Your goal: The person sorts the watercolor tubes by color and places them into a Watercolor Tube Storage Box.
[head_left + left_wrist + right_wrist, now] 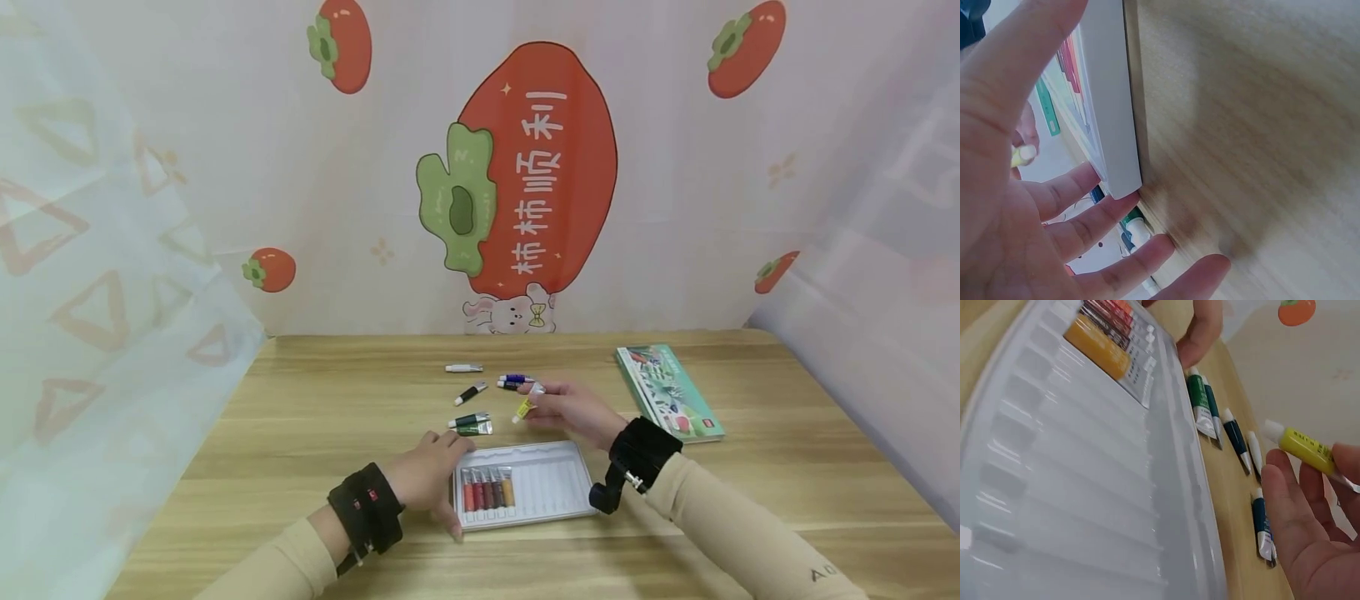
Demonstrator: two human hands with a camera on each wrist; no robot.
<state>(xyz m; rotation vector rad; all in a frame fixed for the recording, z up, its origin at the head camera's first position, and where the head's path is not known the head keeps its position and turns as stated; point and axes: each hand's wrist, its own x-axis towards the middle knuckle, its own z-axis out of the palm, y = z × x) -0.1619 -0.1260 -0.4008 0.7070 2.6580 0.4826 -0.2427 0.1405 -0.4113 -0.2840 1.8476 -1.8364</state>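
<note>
A yellow paint tube (523,407) with a white cap is pinched in my right hand (564,410), raised beyond the tray's far edge. In the right wrist view the yellow tube (1307,450) points its cap toward the tray. My left hand (431,473) rests at the left end of the white paint tray (555,487), its thumb and fingers spread along the side. Left wrist view: those fingers (1094,222) touch the tray's corner without curling round it. Several tubes in red, brown and ochre, such as the ochre tube (1099,347), lie side by side in the tray's left slots.
Behind the tray lie two green tubes (471,423), a black tube (471,393), a white tube (464,367) and a blue tube (514,378) beside another dark one. A teal illustrated box (670,392) sits at the right. A printed curtain (360,192) hangs behind the table.
</note>
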